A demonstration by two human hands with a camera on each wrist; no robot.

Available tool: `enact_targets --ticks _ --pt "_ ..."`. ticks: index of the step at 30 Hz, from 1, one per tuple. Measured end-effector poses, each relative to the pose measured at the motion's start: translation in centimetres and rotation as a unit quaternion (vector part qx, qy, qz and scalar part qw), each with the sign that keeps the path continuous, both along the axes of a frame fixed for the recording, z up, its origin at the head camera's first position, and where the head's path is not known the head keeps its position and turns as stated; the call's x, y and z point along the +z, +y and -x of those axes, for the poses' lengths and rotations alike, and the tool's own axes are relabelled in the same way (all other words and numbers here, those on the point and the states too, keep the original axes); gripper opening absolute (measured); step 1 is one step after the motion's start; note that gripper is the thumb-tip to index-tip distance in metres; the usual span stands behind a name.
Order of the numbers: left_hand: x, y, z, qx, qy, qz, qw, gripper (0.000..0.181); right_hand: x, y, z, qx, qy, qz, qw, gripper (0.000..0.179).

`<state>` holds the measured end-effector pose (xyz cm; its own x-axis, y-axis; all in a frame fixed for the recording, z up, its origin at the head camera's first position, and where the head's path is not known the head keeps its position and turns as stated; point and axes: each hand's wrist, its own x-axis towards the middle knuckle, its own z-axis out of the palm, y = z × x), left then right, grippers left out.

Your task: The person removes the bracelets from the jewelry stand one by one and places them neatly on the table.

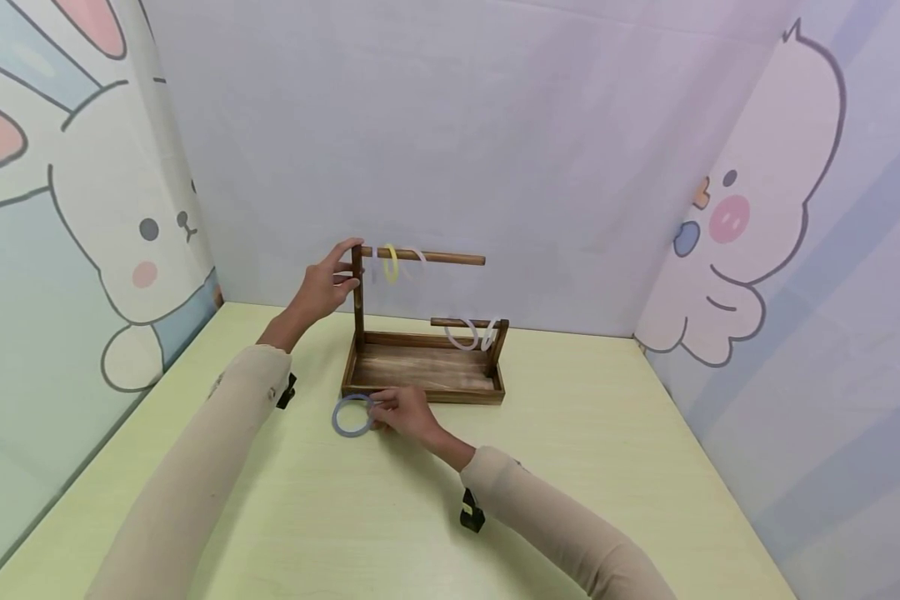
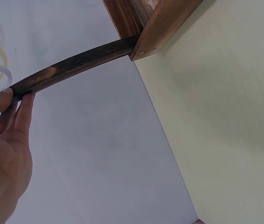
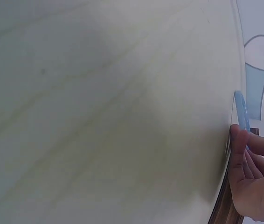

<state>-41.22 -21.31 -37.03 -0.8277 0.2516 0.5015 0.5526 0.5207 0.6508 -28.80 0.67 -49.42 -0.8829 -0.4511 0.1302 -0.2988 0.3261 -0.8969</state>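
My left hand (image 1: 321, 287) grips the top of the tall post (image 1: 358, 304) of a dark wooden bangle stand. In the left wrist view, the thumb and fingers pinch the post's end from both sides. A blue bangle (image 1: 335, 419) is pinched at its right side by my right hand (image 1: 407, 414), just in front of the stand's tray. The right wrist view shows the bangle (image 3: 240, 109) almost edge-on beyond the fingertips. On the upper rod (image 1: 453, 258) hang a yellow bangle (image 1: 394, 265) and pale purple and pinkish ones.
The stand's tray (image 1: 465, 396) sits on a pale yellow-green table (image 1: 585, 467) near the back wall. Its lower rod (image 1: 441, 322), at the right, carries a pale purple bangle (image 1: 462, 347) and a white bangle (image 1: 486, 340). Cartoon-printed curtains (image 1: 765, 250) enclose the table's sides.
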Motion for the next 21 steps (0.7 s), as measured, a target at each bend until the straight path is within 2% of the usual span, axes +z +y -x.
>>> enact_targets --ticks 21 --pt "0.01 0.00 -0.12 0.005 0.010 -0.001 0.9999 0.079 -0.93 -0.49 -0.87 -0.073 0.027 0.033 0.9965 0.014"
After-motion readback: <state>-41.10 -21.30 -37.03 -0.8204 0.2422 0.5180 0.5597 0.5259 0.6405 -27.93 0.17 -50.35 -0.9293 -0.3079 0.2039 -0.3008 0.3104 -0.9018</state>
